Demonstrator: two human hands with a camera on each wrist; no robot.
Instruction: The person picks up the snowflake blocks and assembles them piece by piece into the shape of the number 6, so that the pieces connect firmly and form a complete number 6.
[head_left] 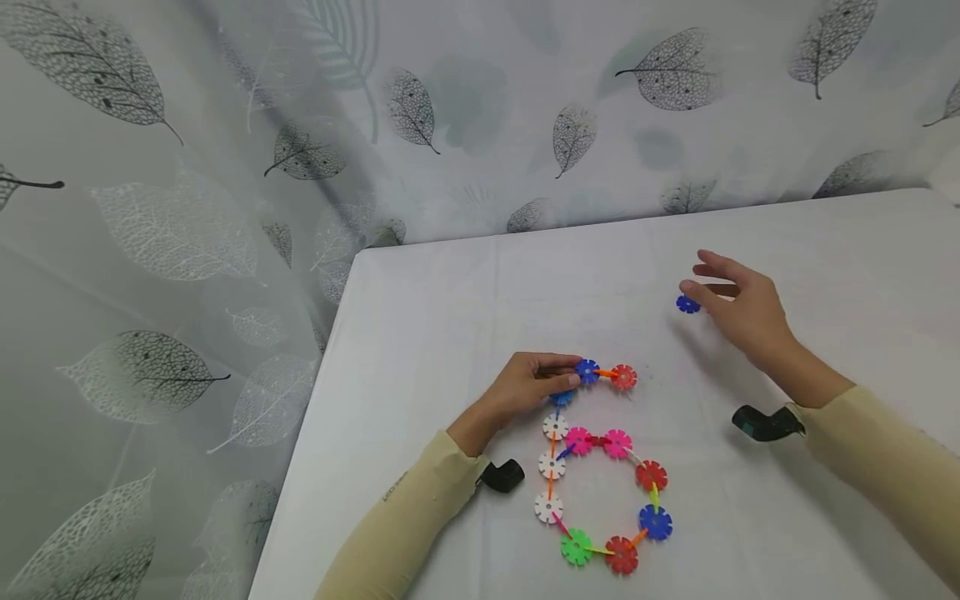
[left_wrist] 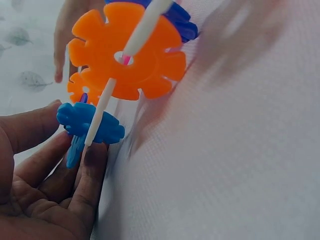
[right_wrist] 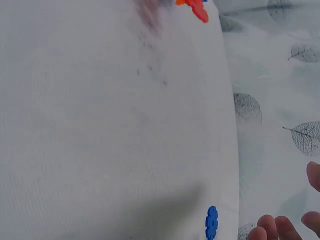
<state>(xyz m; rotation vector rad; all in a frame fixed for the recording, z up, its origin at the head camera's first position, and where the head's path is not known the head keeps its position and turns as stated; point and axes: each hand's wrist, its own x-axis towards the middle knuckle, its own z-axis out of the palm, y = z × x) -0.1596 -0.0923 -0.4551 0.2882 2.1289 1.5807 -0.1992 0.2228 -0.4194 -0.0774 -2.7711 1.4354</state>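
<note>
A chain of notched plastic snowflake discs lies on the white table, several of them joined in a ring with a white disc on its left side. My left hand grips the chain's upper end around a light blue disc, beside a dark blue disc. From there an edge-on orange disc leads to a red disc at the tip. My right hand hovers with spread fingers near a loose blue disc. In the right wrist view its fingertips are apart from that disc.
The white table ends at a back edge against a leaf-printed curtain, which also hangs along the left. Black wrist devices sit at both sleeve cuffs. The ring's green disc lies near the front.
</note>
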